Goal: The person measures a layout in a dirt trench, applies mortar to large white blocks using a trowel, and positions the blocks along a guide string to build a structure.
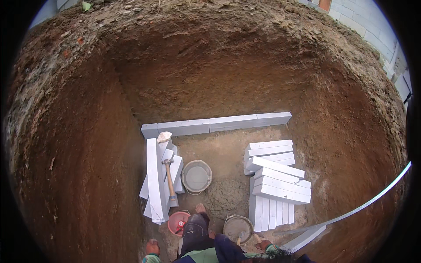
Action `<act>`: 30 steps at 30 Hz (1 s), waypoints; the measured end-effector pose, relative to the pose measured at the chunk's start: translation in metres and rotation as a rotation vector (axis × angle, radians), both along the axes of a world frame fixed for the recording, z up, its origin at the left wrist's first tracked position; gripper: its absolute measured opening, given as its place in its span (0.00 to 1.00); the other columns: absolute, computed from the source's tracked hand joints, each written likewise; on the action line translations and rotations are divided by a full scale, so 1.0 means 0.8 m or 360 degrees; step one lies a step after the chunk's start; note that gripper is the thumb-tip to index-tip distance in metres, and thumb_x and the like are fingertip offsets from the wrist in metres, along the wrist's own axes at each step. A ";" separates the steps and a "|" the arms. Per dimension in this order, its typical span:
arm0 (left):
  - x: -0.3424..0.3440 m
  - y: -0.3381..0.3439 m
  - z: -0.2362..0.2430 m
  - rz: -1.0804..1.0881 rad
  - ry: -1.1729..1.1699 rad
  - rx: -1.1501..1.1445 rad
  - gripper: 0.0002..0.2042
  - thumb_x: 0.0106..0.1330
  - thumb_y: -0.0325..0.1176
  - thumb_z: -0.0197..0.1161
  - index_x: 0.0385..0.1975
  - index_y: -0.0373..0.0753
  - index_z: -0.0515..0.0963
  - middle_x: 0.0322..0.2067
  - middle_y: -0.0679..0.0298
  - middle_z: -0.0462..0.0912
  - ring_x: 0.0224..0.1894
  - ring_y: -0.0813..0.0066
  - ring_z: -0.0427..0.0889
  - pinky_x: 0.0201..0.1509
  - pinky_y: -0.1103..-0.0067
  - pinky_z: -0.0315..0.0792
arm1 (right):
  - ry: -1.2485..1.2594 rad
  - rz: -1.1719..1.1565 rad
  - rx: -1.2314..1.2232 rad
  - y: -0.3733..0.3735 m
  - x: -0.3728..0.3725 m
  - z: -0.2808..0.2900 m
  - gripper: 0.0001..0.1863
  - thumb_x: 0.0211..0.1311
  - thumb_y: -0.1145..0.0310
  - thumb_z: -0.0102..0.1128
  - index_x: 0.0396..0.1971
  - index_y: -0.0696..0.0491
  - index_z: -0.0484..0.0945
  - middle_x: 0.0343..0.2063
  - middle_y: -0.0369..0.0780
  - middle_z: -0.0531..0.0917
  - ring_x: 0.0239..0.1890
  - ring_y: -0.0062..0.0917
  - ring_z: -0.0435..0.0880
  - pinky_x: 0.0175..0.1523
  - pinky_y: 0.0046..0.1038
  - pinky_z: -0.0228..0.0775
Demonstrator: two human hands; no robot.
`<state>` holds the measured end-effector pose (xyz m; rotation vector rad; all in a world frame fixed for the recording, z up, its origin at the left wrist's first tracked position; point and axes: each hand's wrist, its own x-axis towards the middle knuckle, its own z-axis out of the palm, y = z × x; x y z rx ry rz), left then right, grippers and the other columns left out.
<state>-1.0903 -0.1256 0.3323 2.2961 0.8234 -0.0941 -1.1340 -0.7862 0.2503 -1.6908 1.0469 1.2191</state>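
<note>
My left hand [152,247] is low at the left, beside the pink bucket [179,213], which has a red object in it. Its fingers look bent, but their grip is too small to make out. At the lower right, my right hand [263,245] is closed around a pale wooden-handled tool [257,238] next to a mortar bucket [238,228]. A second wooden handle [239,241] leans at that bucket's near rim. Between the block stacks stands a larger bucket [196,176] of grey liquid, beside a heap of wet mortar [226,196].
Dirt walls [210,79] enclose the pit. White blocks form a row [210,124] along the far wall. Blocks are stacked at left [154,179] and right [283,193]; a hammer [169,177] lies on the left stack. A long pale strip [372,201] curves along the right.
</note>
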 end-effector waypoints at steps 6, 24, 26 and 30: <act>0.205 -0.005 -0.044 -0.0206 -0.0348 -0.0094 0.13 0.65 0.37 0.58 0.32 0.32 0.82 0.32 0.41 0.84 0.38 0.40 0.84 0.45 0.59 0.76 | -0.0100 0.0493 -0.0132 -0.033 0.073 -0.039 0.25 0.56 0.50 0.75 0.43 0.56 0.87 0.34 0.40 0.88 0.37 0.27 0.87 0.36 0.32 0.81; 0.592 0.000 0.018 -0.0235 -0.0540 0.0182 0.11 0.71 0.37 0.54 0.36 0.36 0.79 0.31 0.48 0.83 0.33 0.46 0.81 0.41 0.60 0.74 | -0.0379 -0.0452 -0.0151 -0.069 0.635 0.101 0.17 0.55 0.61 0.74 0.40 0.55 0.85 0.29 0.37 0.85 0.29 0.26 0.85 0.34 0.30 0.79; 0.606 -0.049 0.088 -0.0123 -0.0316 0.0312 0.16 0.78 0.43 0.47 0.39 0.39 0.79 0.33 0.45 0.82 0.36 0.42 0.80 0.43 0.58 0.72 | -0.0314 -0.0069 -0.0154 -0.089 0.722 0.085 0.15 0.56 0.60 0.74 0.36 0.54 0.86 0.26 0.35 0.84 0.26 0.24 0.82 0.32 0.30 0.77; 0.594 -0.091 -0.002 0.0074 -0.0472 0.0415 0.10 0.69 0.35 0.56 0.35 0.34 0.79 0.29 0.48 0.82 0.32 0.46 0.82 0.40 0.60 0.75 | -0.0002 0.0044 0.0265 -0.164 0.912 0.011 0.12 0.60 0.63 0.71 0.38 0.54 0.83 0.23 0.32 0.78 0.24 0.21 0.78 0.28 0.29 0.68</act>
